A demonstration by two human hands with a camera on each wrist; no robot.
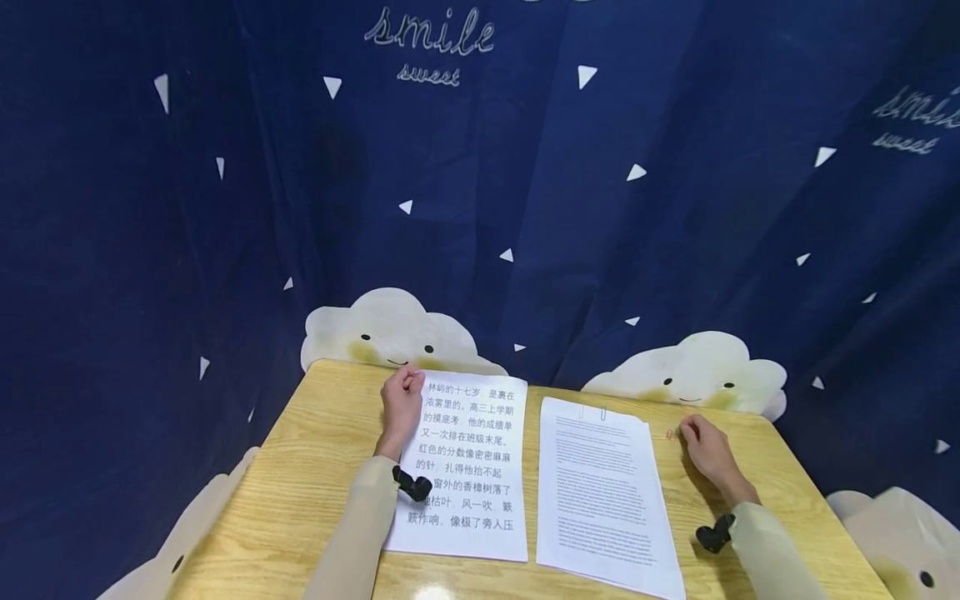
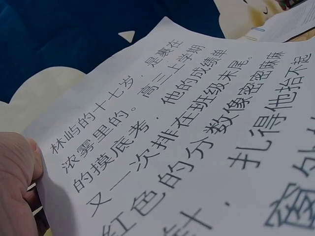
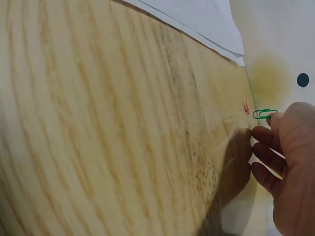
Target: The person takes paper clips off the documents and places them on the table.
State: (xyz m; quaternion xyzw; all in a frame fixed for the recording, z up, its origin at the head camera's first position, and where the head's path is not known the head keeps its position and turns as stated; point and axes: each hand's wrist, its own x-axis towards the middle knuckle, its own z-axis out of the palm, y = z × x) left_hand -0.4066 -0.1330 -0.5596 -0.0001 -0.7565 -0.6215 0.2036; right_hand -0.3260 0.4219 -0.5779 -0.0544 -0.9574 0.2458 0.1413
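Observation:
My left hand (image 1: 402, 406) pinches the upper left edge of a large-print sheet of paper (image 1: 468, 467). In the left wrist view, that sheet (image 2: 162, 128) slants up from the fingers at its left edge. A green paper clip (image 3: 265, 114) is held between the thumb and index finger of my right hand (image 3: 300, 167), over the far right of the table. Red paper clips (image 3: 246, 107) lie just beyond it. In the head view, my right hand (image 1: 708, 452) is to the right of a small-print paper stack (image 1: 600, 500).
Two paper clips, one of them blue (image 1: 603, 413), sit on the stack's top edge. The wooden table (image 1: 277, 500) ends at a dark blue curtain (image 1: 450, 250) with cloud shapes (image 1: 690, 375) along its lower part.

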